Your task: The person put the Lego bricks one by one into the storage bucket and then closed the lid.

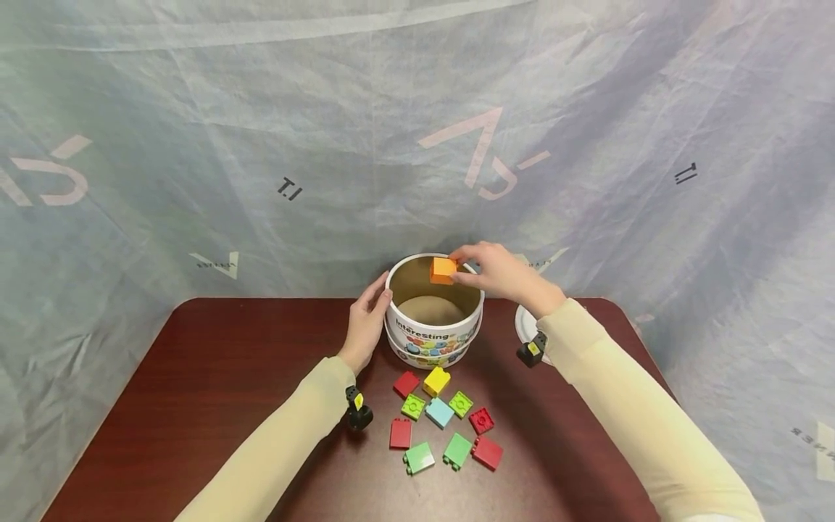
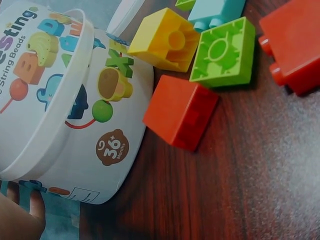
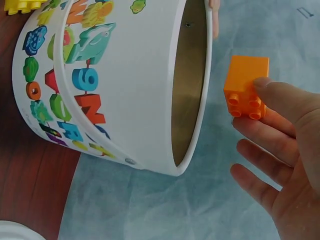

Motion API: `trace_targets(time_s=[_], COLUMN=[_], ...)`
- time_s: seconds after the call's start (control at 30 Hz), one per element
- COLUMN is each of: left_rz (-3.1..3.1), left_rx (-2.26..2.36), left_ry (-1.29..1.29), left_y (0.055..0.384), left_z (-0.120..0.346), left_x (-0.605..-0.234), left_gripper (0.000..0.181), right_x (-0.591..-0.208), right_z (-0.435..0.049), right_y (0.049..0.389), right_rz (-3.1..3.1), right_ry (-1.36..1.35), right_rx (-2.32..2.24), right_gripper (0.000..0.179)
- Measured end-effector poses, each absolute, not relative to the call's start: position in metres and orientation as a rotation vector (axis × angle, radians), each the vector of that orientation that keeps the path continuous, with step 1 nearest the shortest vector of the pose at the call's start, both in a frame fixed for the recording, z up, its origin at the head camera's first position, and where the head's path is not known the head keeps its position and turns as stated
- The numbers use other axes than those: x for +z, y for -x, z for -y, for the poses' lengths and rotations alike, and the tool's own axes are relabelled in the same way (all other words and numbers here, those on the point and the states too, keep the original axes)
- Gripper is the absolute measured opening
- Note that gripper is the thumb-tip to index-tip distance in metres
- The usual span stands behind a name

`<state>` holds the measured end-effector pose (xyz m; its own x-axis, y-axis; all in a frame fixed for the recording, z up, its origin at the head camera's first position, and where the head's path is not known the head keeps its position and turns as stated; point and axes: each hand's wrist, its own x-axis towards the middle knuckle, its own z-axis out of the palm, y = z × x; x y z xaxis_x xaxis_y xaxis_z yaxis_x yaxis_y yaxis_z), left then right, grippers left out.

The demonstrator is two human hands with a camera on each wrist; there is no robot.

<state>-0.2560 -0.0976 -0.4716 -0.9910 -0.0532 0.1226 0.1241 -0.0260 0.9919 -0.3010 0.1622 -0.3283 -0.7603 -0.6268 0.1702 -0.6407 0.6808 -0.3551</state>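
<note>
A white bucket (image 1: pixel 427 351) with colourful printed letters stands upright near the back of the table, its top uncovered. My left hand (image 1: pixel 367 322) rests against its left side, fingers at the outer wall close to the rim. Over the bucket's mouth, my right hand (image 1: pixel 502 275) pinches an orange toy brick (image 1: pixel 443 270) between thumb and fingers. In the right wrist view the brick (image 3: pixel 246 87) has its studs toward the camera, and the other fingers (image 3: pixel 262 160) are spread below it. The bucket's inner floor (image 1: pixel 430 310) shows bare in the head view.
In front of the bucket lie several bricks: a yellow brick (image 1: pixel 436 381), a light blue brick (image 1: pixel 439 412), green ones (image 1: pixel 457 450) and red ones (image 1: pixel 401 434). A white round lid (image 1: pixel 527 326) lies partly under the right forearm. A grey cloth (image 1: pixel 365 145) hangs behind the table.
</note>
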Motion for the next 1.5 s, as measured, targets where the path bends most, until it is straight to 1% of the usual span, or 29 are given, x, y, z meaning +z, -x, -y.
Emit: trace_targets(time_s=[0.23,0.5,0.73,0.93,1.17,1.5], left_rz=[2.085,2.053,2.069,2.076,2.065,2.059], left_rx=[-2.145,-2.143,-2.14,-2.152,-2.151,-2.156], left_ry=[0.072,0.057,0.052,0.052,0.051,0.06], left_y=[0.256,0.26,0.261,0.259,0.258,0.257], left_z=[0.097,0.095,0.095,0.095,0.094,0.094], left_x=[-0.473,-0.47,-0.475,-0.471,-0.47,-0.469], left_gripper=[0.047,0.046,0.047,0.047,0.046,0.047], right_x=[-0.333,-0.347,-0.359,-0.37,-0.374,-0.377], right_z=[-0.149,-0.142,-0.138,-0.133,-0.13,-0.128], right_y=[0.311,0.318,0.316,0.316,0.318,0.318], right_rz=[2.834,2.882,2.9,2.95,2.973,2.949], right_ry=[-1.168,-1.147,-1.166,-1.189,-1.183,-1.21], right_rx=[0.594,0.597,0.575,0.535,0.51,0.533], right_gripper=[0.037,0.035,0.032,0.03,0.033,0.028])
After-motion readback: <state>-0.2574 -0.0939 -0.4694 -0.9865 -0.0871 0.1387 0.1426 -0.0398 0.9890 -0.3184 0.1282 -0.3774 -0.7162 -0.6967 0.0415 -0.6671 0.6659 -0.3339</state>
